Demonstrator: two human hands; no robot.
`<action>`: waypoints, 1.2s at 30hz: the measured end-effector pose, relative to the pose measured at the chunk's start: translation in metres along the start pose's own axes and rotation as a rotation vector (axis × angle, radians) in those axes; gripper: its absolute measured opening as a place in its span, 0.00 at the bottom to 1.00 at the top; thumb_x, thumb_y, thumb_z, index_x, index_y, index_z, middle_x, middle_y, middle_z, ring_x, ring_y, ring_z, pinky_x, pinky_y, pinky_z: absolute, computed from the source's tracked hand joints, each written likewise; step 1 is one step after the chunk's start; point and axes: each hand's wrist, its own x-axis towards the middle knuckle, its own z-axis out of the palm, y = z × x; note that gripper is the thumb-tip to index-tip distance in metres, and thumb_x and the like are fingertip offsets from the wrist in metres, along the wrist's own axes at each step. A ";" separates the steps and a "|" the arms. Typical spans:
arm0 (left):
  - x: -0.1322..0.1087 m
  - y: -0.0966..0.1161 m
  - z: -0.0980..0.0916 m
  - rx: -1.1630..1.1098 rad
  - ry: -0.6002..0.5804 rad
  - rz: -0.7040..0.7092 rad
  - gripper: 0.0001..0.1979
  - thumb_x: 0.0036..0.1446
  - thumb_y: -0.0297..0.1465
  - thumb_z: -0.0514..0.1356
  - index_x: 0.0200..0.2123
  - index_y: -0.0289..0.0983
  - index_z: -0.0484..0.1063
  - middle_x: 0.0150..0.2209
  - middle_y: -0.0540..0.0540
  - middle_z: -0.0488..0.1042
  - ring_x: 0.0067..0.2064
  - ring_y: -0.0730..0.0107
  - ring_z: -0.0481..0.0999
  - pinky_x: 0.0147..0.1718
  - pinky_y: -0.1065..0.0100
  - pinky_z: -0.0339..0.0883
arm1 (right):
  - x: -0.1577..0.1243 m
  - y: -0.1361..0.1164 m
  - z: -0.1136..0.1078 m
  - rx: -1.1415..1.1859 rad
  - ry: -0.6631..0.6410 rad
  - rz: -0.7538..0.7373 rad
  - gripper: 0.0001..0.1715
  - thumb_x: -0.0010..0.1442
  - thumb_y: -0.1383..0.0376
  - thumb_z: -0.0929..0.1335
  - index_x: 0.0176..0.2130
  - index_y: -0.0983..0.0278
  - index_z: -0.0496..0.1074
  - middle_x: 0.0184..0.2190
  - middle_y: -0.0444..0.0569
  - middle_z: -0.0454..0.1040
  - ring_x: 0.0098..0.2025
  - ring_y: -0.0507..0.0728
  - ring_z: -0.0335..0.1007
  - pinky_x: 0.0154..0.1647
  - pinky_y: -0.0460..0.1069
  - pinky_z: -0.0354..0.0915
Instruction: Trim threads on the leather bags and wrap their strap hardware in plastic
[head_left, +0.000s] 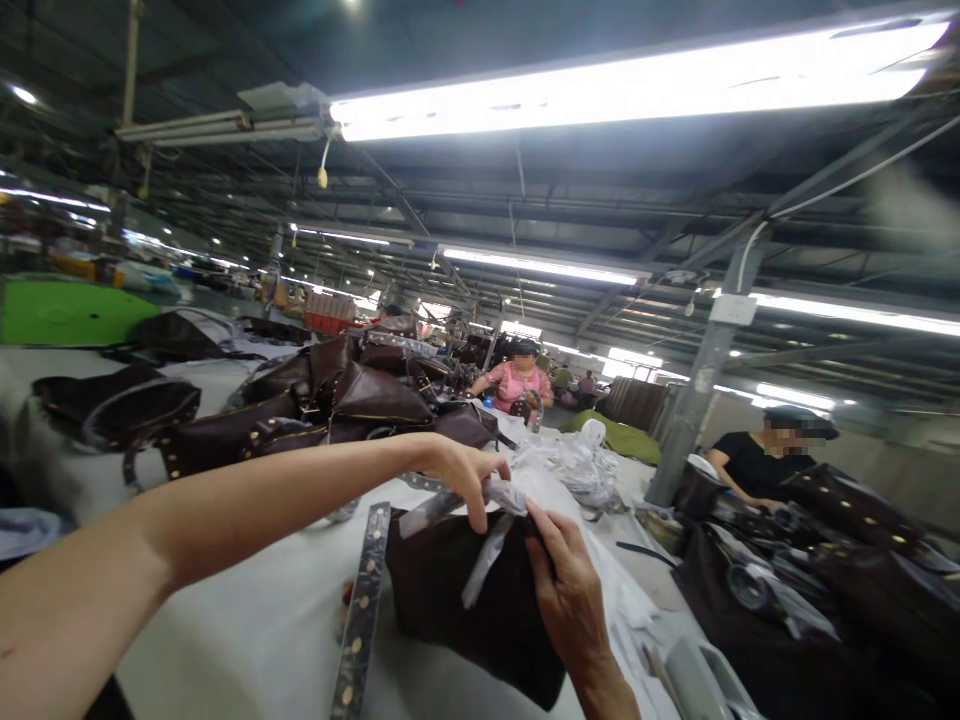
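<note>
A dark brown leather bag (465, 600) lies on the white table (247, 620) in front of me. My left hand (465, 470) reaches across from the left and pinches a crinkled clear plastic wrapping (499, 500) at the bag's top edge. From below, my right hand (566, 585) rests on the bag's right side, its fingers closed on the same wrapping. A studded dark strap (364, 610) lies flat on the table just left of the bag.
A heap of dark brown studded bags (337, 400) sits behind my arm. Loose clear plastic (577, 465) is piled further back. More dark bags (825, 580) crowd the right side by a grey post (701, 400). Two people work at the far end of the table.
</note>
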 end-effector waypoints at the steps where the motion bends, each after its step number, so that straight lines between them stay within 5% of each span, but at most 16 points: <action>1: -0.003 -0.005 0.003 0.074 0.039 -0.019 0.38 0.30 0.28 0.69 0.50 0.39 0.61 0.30 0.55 0.69 0.33 0.65 0.71 0.29 0.69 0.65 | -0.001 0.002 -0.001 0.003 0.003 0.008 0.22 0.66 0.65 0.61 0.58 0.57 0.66 0.45 0.52 0.71 0.47 0.59 0.70 0.45 0.53 0.70; 3: -0.007 -0.015 0.007 0.086 0.059 -0.040 0.30 0.32 0.28 0.67 0.44 0.39 0.65 0.30 0.54 0.69 0.34 0.64 0.71 0.29 0.69 0.65 | -0.004 0.007 -0.003 0.010 0.009 0.023 0.21 0.66 0.65 0.60 0.58 0.57 0.66 0.46 0.51 0.71 0.48 0.59 0.70 0.46 0.54 0.70; 7: -0.010 -0.031 0.007 -0.240 -0.151 -0.045 0.20 0.35 0.33 0.67 0.35 0.39 0.67 0.32 0.52 0.71 0.35 0.65 0.72 0.32 0.67 0.67 | -0.011 0.017 -0.009 0.024 0.011 0.028 0.20 0.66 0.65 0.61 0.56 0.56 0.67 0.47 0.51 0.71 0.49 0.59 0.70 0.47 0.54 0.70; 10: -0.010 -0.026 0.008 -0.393 -0.233 -0.049 0.25 0.39 0.38 0.68 0.42 0.38 0.66 0.34 0.49 0.72 0.35 0.64 0.74 0.33 0.64 0.69 | -0.013 0.017 -0.013 0.042 -0.008 0.007 0.20 0.65 0.66 0.61 0.55 0.57 0.68 0.47 0.50 0.71 0.50 0.59 0.70 0.47 0.52 0.70; 12: -0.009 -0.014 0.014 -0.380 -0.135 -0.016 0.30 0.42 0.38 0.67 0.48 0.39 0.62 0.38 0.49 0.71 0.35 0.64 0.75 0.33 0.64 0.69 | -0.012 0.012 -0.015 0.055 -0.023 0.008 0.20 0.65 0.67 0.61 0.55 0.57 0.68 0.47 0.50 0.71 0.49 0.58 0.71 0.47 0.52 0.70; 16: -0.007 0.012 0.039 0.166 0.233 0.212 0.18 0.51 0.28 0.60 0.47 0.38 0.63 0.42 0.46 0.70 0.41 0.63 0.73 0.39 0.66 0.67 | -0.008 0.002 -0.021 0.062 -0.037 0.067 0.19 0.64 0.67 0.62 0.54 0.57 0.68 0.46 0.50 0.72 0.48 0.58 0.71 0.47 0.51 0.71; 20: -0.002 0.032 0.048 0.686 0.376 0.296 0.08 0.60 0.24 0.49 0.36 0.35 0.68 0.39 0.41 0.72 0.37 0.64 0.73 0.37 0.67 0.65 | -0.011 -0.001 -0.024 0.038 -0.001 0.087 0.21 0.64 0.66 0.63 0.56 0.57 0.67 0.47 0.50 0.72 0.49 0.58 0.71 0.48 0.53 0.71; 26: 0.010 0.062 0.028 0.915 0.283 0.320 0.08 0.55 0.20 0.54 0.30 0.34 0.72 0.32 0.40 0.76 0.32 0.62 0.74 0.29 0.68 0.61 | -0.017 -0.010 -0.026 -0.094 0.192 0.109 0.15 0.62 0.63 0.66 0.50 0.61 0.70 0.46 0.55 0.70 0.50 0.62 0.67 0.51 0.61 0.67; 31: 0.016 0.094 0.020 1.036 0.132 0.308 0.11 0.48 0.17 0.57 0.27 0.36 0.75 0.28 0.42 0.77 0.29 0.65 0.72 0.28 0.68 0.59 | -0.009 -0.021 -0.037 -0.018 0.280 0.134 0.08 0.64 0.65 0.65 0.44 0.62 0.70 0.42 0.52 0.70 0.38 0.55 0.69 0.36 0.51 0.71; 36: 0.033 0.115 0.020 1.074 0.072 0.356 0.10 0.47 0.18 0.59 0.21 0.37 0.76 0.24 0.45 0.77 0.28 0.66 0.71 0.29 0.67 0.58 | -0.006 -0.020 -0.049 -0.136 0.280 0.005 0.08 0.64 0.70 0.64 0.41 0.61 0.72 0.40 0.51 0.71 0.42 0.55 0.70 0.43 0.50 0.69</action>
